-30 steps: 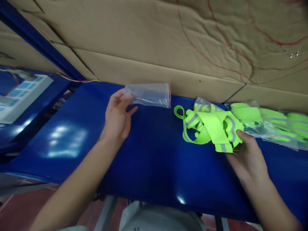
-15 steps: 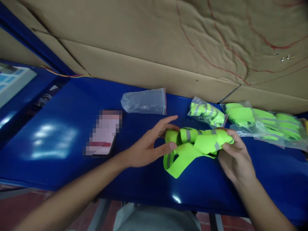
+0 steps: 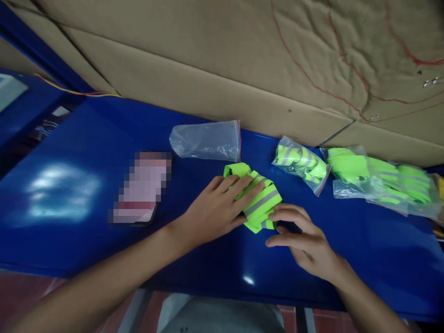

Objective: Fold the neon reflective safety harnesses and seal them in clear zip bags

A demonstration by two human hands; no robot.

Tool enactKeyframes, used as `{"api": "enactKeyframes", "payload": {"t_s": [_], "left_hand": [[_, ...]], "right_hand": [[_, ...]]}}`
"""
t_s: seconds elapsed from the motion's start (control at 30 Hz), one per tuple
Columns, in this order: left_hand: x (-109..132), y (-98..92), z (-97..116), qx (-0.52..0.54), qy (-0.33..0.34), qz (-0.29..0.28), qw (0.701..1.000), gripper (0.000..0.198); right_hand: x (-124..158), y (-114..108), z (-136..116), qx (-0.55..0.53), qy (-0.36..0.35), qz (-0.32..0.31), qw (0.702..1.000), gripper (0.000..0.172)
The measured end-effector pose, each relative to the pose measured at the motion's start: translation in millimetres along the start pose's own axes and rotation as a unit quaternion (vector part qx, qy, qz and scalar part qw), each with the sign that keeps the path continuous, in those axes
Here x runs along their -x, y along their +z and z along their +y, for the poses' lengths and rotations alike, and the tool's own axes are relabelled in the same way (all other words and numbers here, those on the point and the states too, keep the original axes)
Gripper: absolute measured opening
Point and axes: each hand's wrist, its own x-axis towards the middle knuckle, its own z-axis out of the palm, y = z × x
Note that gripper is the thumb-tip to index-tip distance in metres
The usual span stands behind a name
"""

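Note:
A neon-green strap with grey reflective stripes (image 3: 260,199) lies bunched into a small bundle on the blue table (image 3: 86,185). My left hand (image 3: 218,208) lies flat on top of the bundle, fingers stretched out and pressing it down. My right hand (image 3: 301,236) is at the bundle's right edge, its fingers extended and touching the strap's lower corner. An empty clear plastic bag with a red zip edge (image 3: 208,141) lies just behind the bundle.
Several clear bags filled with green straps (image 3: 301,164) (image 3: 381,178) lie in a row at the right. A blurred-out flat object (image 3: 142,187) rests left of my hands. Brown cardboard (image 3: 225,60) walls the table's far side. The table's front edge is close to my body.
The strap, held loose in the air between both hands, has been gathered into a compact bundle and pressed onto the table further left. Earlier, my left hand let go of the empty bag.

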Motion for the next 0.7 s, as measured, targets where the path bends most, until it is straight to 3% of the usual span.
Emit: {"api": "enactKeyframes", "payload": {"t_s": [0.13, 0.23, 0.3, 0.37, 0.47, 0.53, 0.6, 0.7], "left_hand": [[0, 2.1, -4, 0.007, 0.016, 0.020, 1.000, 0.063], [0, 2.0, -3, 0.102, 0.031, 0.117, 0.987, 0.047], [0, -0.6, 0, 0.233, -0.016, 0.168, 0.958, 0.032], [-1, -4.7, 5, 0.414, -0.098, 0.159, 0.891, 0.024], [-3, -9.5, 11, 0.660, -0.184, 0.092, 0.722, 0.031], [-5, -9.3, 13, 0.743, -0.213, 0.057, 0.632, 0.041], [-6, -5.6, 14, 0.772, -0.231, 0.031, 0.591, 0.048], [-8, 4.8, 14, 0.769, -0.244, 0.001, 0.591, 0.045]], "right_hand": [[2, 1, -1, -0.023, 0.004, 0.036, 0.999, 0.052], [5, 4, -11, -0.064, 0.039, 0.102, 0.992, 0.058], [6, 6, -19, -0.068, 0.042, 0.140, 0.987, 0.059], [6, 7, -22, -0.022, 0.033, 0.123, 0.992, 0.054], [3, 5, -15, 0.064, 0.024, 0.074, 0.995, 0.038], [1, 3, -7, 0.082, 0.048, 0.086, 0.992, 0.037], [1, 1, -1, 0.070, 0.092, 0.105, 0.988, 0.039], [1, 4, -4, 0.032, 0.144, 0.108, 0.983, 0.042]]}}
